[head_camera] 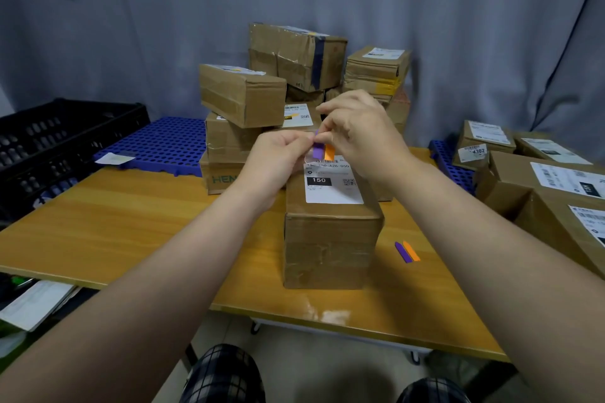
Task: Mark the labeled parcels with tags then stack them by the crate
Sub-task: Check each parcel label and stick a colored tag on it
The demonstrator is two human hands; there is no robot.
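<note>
Left hand [278, 154] & right hand [360, 134] pinch a purple/orange tag strip [322, 151] just over the parcel [330, 239], right fingers seemingly on purple.

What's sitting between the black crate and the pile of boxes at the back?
Head view: a blue perforated mat lies between the crate and the box pile, with a paper slip on its near edge.

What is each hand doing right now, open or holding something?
Left hand: pinching the clear strip of purple and orange tags.
Right hand: pinching the top end of the same strip.
</note>
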